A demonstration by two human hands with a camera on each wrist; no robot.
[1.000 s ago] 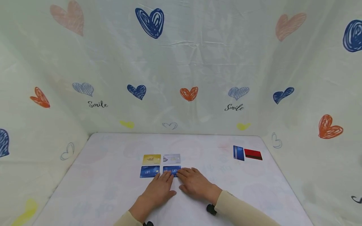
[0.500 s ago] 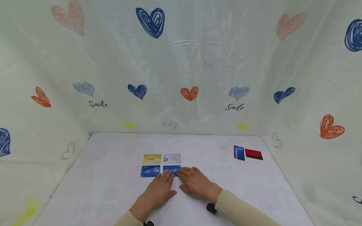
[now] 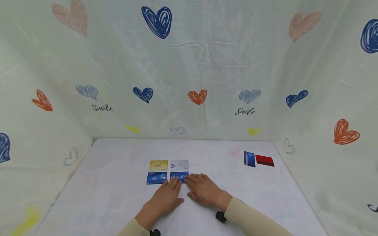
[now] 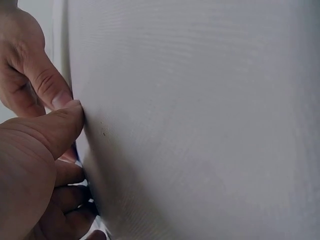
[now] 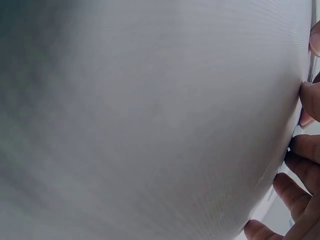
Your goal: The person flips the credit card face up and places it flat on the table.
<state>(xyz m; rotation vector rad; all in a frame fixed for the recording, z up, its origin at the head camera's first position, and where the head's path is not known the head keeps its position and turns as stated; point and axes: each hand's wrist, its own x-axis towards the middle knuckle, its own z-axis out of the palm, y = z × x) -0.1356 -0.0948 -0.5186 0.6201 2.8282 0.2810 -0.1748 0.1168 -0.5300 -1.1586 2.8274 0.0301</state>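
Four cards would exceed the count, so several cards lie flat in a two-by-two block: a gold card (image 3: 158,165) and a silver card (image 3: 179,165) behind, a blue VIP card (image 3: 156,178) front left and a second blue VIP card (image 3: 179,174) front right. My left hand (image 3: 166,196) reaches in palm down, its fingertips on the near edge of the front right card. At that card's right edge rest the fingertips of my right hand (image 3: 205,190). Both hands have extended fingers, and their thumbs point toward each other on the table.
At the back right of the white table (image 3: 118,196) lie a blue card (image 3: 249,159) and a red card (image 3: 264,160) with a dark stripe. A heart-patterned curtain (image 3: 177,59) closes off the back and sides.
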